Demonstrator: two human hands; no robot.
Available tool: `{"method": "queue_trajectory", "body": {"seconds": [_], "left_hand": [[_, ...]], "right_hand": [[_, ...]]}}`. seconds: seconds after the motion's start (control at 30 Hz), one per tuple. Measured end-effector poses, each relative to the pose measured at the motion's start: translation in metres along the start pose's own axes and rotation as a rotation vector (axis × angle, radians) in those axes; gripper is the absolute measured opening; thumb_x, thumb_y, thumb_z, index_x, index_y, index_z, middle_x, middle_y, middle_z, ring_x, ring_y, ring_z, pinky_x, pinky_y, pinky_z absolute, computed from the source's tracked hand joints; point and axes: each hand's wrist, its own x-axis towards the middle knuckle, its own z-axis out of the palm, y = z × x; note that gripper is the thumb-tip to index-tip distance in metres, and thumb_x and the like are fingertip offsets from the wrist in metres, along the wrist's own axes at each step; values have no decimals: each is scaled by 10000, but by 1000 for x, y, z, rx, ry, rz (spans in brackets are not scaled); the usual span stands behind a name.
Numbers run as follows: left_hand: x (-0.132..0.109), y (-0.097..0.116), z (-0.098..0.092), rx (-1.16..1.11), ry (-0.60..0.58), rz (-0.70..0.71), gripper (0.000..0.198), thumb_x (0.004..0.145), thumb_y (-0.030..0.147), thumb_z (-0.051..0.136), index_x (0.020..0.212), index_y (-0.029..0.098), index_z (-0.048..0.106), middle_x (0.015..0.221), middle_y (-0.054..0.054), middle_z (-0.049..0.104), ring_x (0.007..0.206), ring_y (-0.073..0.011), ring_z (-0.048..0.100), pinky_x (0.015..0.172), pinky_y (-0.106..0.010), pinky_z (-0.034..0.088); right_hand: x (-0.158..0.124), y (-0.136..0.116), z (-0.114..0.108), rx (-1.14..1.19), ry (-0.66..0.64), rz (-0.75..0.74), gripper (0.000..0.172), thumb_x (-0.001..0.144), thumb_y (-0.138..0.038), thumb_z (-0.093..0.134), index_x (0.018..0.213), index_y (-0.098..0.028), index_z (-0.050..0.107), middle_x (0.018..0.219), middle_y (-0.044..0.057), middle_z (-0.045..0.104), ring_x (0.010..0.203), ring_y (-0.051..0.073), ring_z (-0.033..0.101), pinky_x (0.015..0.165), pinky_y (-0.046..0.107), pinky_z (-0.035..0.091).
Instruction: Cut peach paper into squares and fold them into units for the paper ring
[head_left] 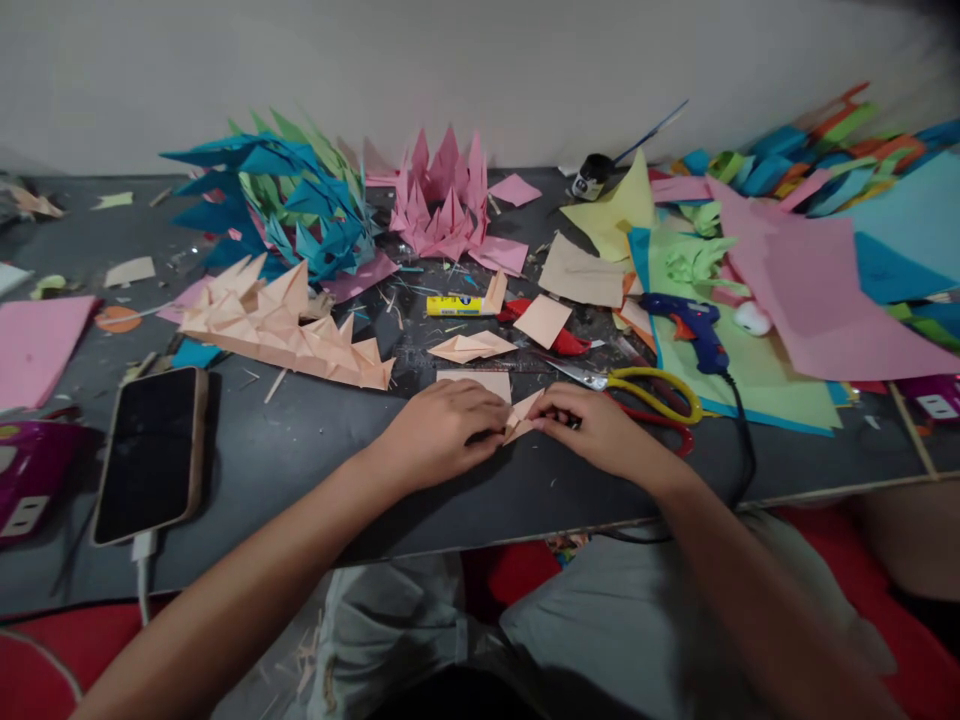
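Note:
Near the table's front edge, a small piece of peach paper (523, 416) with folds in it lies between my two hands. My left hand (454, 425) is closed on its left side, and my right hand (581, 415) pinches its right corner. Just beyond my left hand is a flat peach paper sheet (480, 382), partly covered by the fingers. Farther back lie a folded peach paper diamond (471, 346) and a peach paper square (543, 320). A strip of pointed peach folded pieces (289, 335) stands to the left.
Scissors (652, 390) lie right of my right hand, with a blue glue gun (694, 325) and its cord beyond. A yellow glue stick (454, 306) is at the middle. Blue-green (300, 205) and pink (442, 200) paper models stand behind. A phone (150, 455) lies at left.

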Motion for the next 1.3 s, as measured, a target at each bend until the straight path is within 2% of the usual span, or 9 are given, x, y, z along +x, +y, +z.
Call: {"method": "queue_trajectory", "body": {"seconds": [0.13, 0.27, 0.37, 0.5, 0.63, 0.77, 1.07, 1.2, 1.3], "left_hand": [[-2, -11, 0, 69, 46, -184, 395, 737, 329, 648, 1082, 155, 570, 1138, -84, 603, 1061, -247, 529, 892, -406, 438], [-3, -12, -1, 58, -7, -204, 337, 735, 248, 648, 1051, 165, 564, 1085, -64, 620, 1031, -228, 543, 876, -373, 452], [-3, -9, -1, 57, -14, -183, 298, 741, 219, 639, 1027, 170, 572, 1056, -59, 627, 996, -215, 560, 860, -349, 456], [-2, -4, -1, 45, -6, -144, 261, 755, 240, 631, 1002, 170, 583, 984, -45, 653, 910, -202, 597, 801, -347, 469], [-1, 2, 0, 23, 58, -92, 209, 801, 225, 572, 1005, 184, 593, 961, -32, 660, 881, -179, 605, 771, -328, 467], [-1, 5, 3, -4, 135, -43, 210, 826, 230, 540, 1024, 183, 591, 980, -36, 652, 890, -163, 590, 793, -315, 458], [1, 2, 8, -71, 137, 8, 269, 824, 245, 555, 1088, 199, 546, 1092, -61, 602, 1014, -176, 536, 875, -341, 427], [1, -2, 8, -160, 258, -209, 595, 762, 327, 626, 1282, 191, 370, 1307, -133, 444, 1191, -243, 421, 944, -410, 390], [1, -9, 8, -295, 186, -370, 535, 784, 309, 589, 1271, 199, 396, 1037, -63, 609, 854, -169, 594, 718, -287, 480]], "right_hand": [[-4, -5, 3, -24, 7, -82, 110, 816, -240, 544, 834, -222, 651, 884, 38, 598, 855, 158, 563, 795, 302, 431], [-5, -8, 7, 26, 10, -53, 100, 795, -243, 566, 769, -209, 657, 718, 8, 607, 661, 132, 550, 615, 256, 439], [-1, -10, 8, 230, 206, 18, 151, 791, -327, 569, 826, -197, 638, 724, 17, 636, 619, 131, 553, 562, 253, 444], [5, -9, 10, 497, 389, 7, 409, 790, -357, 562, 1166, -218, 482, 1048, 83, 622, 873, 164, 600, 752, 316, 490], [4, -4, 15, 503, 234, 145, 463, 774, -406, 569, 1168, -191, 456, 947, 81, 613, 781, 155, 594, 610, 277, 502], [2, -7, 16, 713, 89, 278, 489, 724, -373, 615, 1142, -194, 437, 809, 25, 601, 610, 110, 568, 509, 234, 472], [4, -13, 18, 908, 182, 256, 506, 598, -217, 685, 1063, -231, 485, 1005, 35, 528, 742, 100, 570, 705, 269, 502], [1, -5, 15, 816, 225, 186, 536, 630, -217, 662, 1122, -243, 452, 1028, 47, 520, 755, 110, 562, 685, 268, 506], [-1, 3, 12, 703, 223, 148, 538, 679, -242, 637, 1175, -239, 428, 973, 47, 555, 790, 131, 578, 708, 284, 504]]}}
